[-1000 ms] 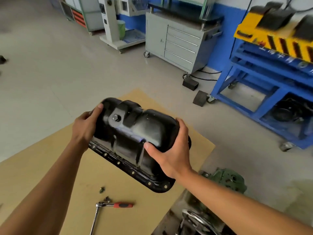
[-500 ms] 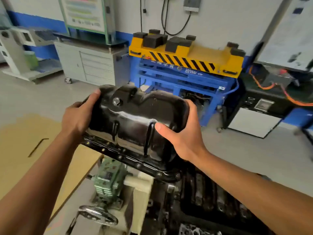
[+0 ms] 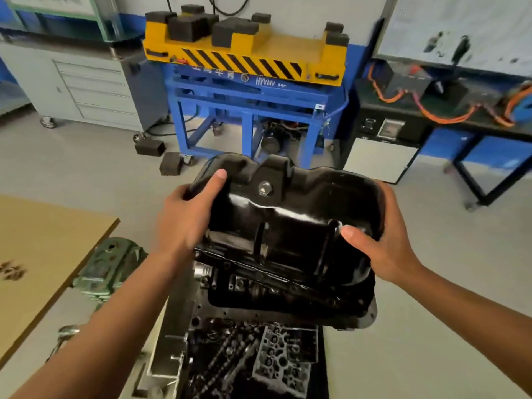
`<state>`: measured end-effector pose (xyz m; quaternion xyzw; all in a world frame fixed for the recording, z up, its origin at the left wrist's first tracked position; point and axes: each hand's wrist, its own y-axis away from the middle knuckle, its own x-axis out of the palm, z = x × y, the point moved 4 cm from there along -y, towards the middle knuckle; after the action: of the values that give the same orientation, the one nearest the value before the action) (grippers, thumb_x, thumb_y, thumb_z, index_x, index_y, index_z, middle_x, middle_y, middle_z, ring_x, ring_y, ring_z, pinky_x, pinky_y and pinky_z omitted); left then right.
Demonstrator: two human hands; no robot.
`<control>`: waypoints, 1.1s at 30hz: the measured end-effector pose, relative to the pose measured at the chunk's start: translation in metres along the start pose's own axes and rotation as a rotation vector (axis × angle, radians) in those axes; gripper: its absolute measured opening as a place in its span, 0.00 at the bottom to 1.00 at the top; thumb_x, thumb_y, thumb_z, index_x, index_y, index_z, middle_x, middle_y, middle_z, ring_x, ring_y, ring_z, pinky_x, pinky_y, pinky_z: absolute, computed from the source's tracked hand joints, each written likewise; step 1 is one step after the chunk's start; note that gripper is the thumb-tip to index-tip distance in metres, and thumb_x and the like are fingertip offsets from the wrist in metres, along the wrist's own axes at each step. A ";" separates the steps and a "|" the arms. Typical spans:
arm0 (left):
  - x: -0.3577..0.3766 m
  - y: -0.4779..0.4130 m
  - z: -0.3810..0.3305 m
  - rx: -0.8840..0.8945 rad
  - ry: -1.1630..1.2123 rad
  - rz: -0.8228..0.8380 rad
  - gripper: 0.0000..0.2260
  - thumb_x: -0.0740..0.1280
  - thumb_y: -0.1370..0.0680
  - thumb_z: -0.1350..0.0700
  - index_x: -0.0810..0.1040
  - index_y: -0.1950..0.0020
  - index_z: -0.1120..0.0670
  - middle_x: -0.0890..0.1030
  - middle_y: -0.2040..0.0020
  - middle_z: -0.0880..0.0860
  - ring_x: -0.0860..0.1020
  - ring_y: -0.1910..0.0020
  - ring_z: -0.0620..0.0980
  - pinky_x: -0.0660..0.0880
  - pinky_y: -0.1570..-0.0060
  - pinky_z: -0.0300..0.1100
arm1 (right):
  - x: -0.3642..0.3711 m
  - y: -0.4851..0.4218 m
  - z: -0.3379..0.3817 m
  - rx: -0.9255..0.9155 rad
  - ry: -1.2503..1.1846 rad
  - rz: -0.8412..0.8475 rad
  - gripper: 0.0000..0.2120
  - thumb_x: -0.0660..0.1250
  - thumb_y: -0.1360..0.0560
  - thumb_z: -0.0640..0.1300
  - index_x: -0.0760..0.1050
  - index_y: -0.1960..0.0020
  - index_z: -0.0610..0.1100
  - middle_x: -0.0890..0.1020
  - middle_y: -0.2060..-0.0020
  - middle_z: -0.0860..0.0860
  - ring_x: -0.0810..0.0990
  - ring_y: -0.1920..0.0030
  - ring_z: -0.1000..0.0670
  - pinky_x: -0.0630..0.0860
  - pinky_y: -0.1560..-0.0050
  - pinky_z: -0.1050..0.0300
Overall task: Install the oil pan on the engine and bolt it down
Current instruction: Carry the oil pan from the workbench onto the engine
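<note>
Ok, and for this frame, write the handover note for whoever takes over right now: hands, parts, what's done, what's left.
Left hand: grips the left end of the oil pan.
Right hand: grips the pan's right end.
Oil pan: sump side up, drain plug facing the camera, held tilted over the open engine; its flange does not look seated flat.
Done: the pan is at the engine.
Left: line the flange up with the bolt holes, lower it, then fit and tighten the bolts. No bolts or wrench show in this view.
</note>
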<state>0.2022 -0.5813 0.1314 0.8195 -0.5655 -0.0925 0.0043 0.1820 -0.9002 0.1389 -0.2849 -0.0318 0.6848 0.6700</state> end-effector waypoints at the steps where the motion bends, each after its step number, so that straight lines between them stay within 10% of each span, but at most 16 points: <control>1: 0.004 0.007 0.005 -0.006 -0.005 0.002 0.33 0.71 0.39 0.25 0.83 0.45 0.48 0.86 0.51 0.46 0.84 0.50 0.47 0.79 0.44 0.48 | -0.005 0.003 -0.006 -0.007 -0.001 0.015 0.41 0.73 0.33 0.56 0.62 0.26 0.40 0.74 0.34 0.49 0.74 0.33 0.49 0.72 0.33 0.54; 4: 0.012 0.027 0.019 -0.014 -0.032 0.006 0.31 0.67 0.37 0.24 0.82 0.46 0.45 0.84 0.53 0.42 0.82 0.53 0.40 0.75 0.55 0.37 | -0.014 0.007 -0.021 -0.037 -0.009 0.056 0.39 0.73 0.31 0.53 0.62 0.27 0.38 0.74 0.33 0.51 0.74 0.32 0.49 0.71 0.32 0.57; 12: 0.028 0.054 0.058 -0.184 -0.021 0.031 0.32 0.63 0.36 0.23 0.77 0.43 0.44 0.82 0.45 0.46 0.80 0.43 0.50 0.73 0.37 0.52 | -0.022 0.005 -0.061 -0.010 0.012 0.186 0.40 0.69 0.28 0.66 0.61 0.26 0.44 0.74 0.34 0.52 0.74 0.34 0.46 0.73 0.35 0.52; 22: 0.012 0.066 0.061 -0.121 -0.258 0.169 0.24 0.60 0.23 0.30 0.80 0.39 0.44 0.83 0.47 0.42 0.80 0.44 0.45 0.74 0.46 0.43 | -0.024 0.033 -0.104 0.033 -0.039 0.196 0.45 0.68 0.29 0.68 0.59 0.26 0.39 0.73 0.34 0.49 0.73 0.33 0.43 0.73 0.35 0.42; 33: -0.004 0.068 0.052 -0.018 -0.337 0.244 0.27 0.70 0.31 0.32 0.85 0.50 0.54 0.85 0.51 0.58 0.83 0.48 0.57 0.79 0.42 0.57 | -0.026 0.030 -0.106 0.015 -0.068 0.254 0.42 0.68 0.28 0.67 0.59 0.25 0.45 0.73 0.34 0.52 0.74 0.33 0.44 0.74 0.35 0.49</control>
<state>0.1294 -0.5971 0.0884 0.7177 -0.6526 -0.2322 -0.0720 0.1992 -0.9632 0.0461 -0.2582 -0.0129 0.7735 0.5787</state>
